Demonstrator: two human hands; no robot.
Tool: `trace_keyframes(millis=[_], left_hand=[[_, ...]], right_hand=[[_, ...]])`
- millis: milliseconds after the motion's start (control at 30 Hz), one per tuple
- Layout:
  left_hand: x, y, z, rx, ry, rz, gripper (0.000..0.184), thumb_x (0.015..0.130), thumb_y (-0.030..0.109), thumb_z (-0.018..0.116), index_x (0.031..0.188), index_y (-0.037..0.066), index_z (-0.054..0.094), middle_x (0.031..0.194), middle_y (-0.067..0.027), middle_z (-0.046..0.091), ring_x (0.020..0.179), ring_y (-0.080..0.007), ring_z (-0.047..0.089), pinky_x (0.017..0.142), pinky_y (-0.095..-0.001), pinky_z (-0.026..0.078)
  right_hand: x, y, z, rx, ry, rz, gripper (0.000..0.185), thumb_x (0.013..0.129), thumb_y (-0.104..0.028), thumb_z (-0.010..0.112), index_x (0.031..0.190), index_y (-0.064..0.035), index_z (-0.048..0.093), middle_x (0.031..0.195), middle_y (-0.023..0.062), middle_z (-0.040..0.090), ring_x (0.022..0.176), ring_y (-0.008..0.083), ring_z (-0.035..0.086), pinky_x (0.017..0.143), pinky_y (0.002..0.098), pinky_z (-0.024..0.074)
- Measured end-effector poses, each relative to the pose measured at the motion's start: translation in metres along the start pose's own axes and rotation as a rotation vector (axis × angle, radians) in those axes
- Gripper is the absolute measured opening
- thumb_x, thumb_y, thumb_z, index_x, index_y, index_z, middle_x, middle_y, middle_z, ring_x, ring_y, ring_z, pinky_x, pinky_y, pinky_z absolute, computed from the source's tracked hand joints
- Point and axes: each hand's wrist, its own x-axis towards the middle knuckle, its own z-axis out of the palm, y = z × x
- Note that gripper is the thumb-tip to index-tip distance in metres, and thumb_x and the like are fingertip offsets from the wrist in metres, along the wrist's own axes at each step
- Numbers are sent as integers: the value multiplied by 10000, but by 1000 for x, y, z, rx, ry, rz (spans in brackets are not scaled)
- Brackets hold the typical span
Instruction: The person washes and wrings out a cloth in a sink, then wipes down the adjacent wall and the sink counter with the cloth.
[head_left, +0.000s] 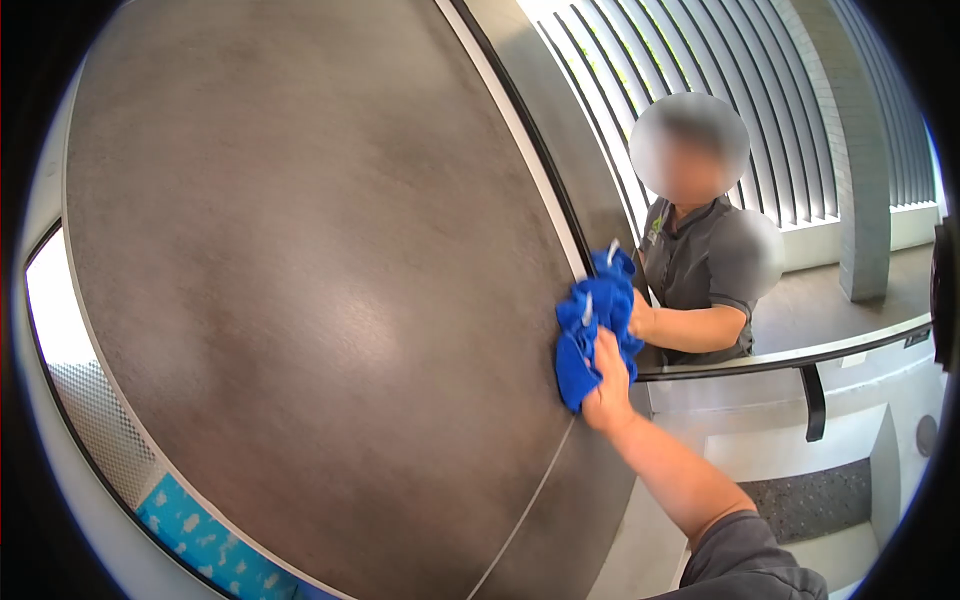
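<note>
My right hand comes in from the lower right, its fingers closed round a bunched blue cloth. The cloth presses at the lower corner of a large mirror, where the mirror's edge meets the big grey wall panel. A small white tag sticks out of the cloth. In the mirror show the reflected cloth and a reflected person in a dark grey shirt, one arm stretched toward the glass. The fingertips are partly hidden in the folds. My left hand is out of view.
Below the mirror are a white ledge, a black bracket and a dark speckled surface. A pale joint line runs down the grey panel. At lower left lies a blue patterned strip. White slats show reflected in the mirror.
</note>
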Motion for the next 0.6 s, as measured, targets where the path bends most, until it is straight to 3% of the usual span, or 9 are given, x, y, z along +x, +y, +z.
trace_keyframes(millis=[67,200,233,333,400,533,600], left_hand=[[-6,-3,-2,56,22,40,887,752,520,604,1371,27,202,1379,-211,245,1251,-425,223,980,-564,197],[16,17,-9,47,74,40,869,762,529,586,1381,59,196,1387,-214,214,1245,-427,224,977,-575,189],[20,19,-8,40,98,52,863,765,533,580,1384,70,194,1390,-215,203,1243,-428,225,976,-579,187],[19,27,-13,32,26,-4,874,762,539,583,1394,94,174,1377,-226,197,1216,-436,248,967,-579,207],[16,31,-12,28,27,-9,883,758,539,589,1396,100,165,1367,-228,203,1200,-439,260,963,-580,216],[20,38,-10,27,-5,-50,898,756,531,597,1412,140,125,1391,-225,162,1222,-448,236,970,-578,218],[22,40,-11,49,2,-19,894,759,525,599,1416,151,122,1404,-225,141,1242,-449,213,977,-575,211]], right_hand=[[-37,-3,-4,31,-27,83,393,772,-63,473,1159,10,478,1175,217,463,1065,396,469,900,379,391],[-73,-57,-6,106,-85,158,370,767,-89,516,1123,11,490,1172,214,469,1054,401,479,889,390,405],[-94,-57,-6,-20,-141,-22,404,743,-151,565,1106,13,499,1149,216,480,1046,411,485,881,421,411],[-87,-87,-15,98,-149,-266,446,738,-305,576,1056,8,559,1081,211,511,997,396,512,848,465,404],[-56,-81,-14,152,-142,-367,427,758,-304,554,1069,-11,572,1069,201,524,949,377,523,821,451,400],[71,-83,0,115,-26,-404,451,782,-232,518,1185,-31,494,1170,195,481,1057,361,482,886,408,394],[145,-78,13,116,66,-383,377,819,-207,472,1154,-35,501,1165,185,481,1064,340,481,897,382,397]])
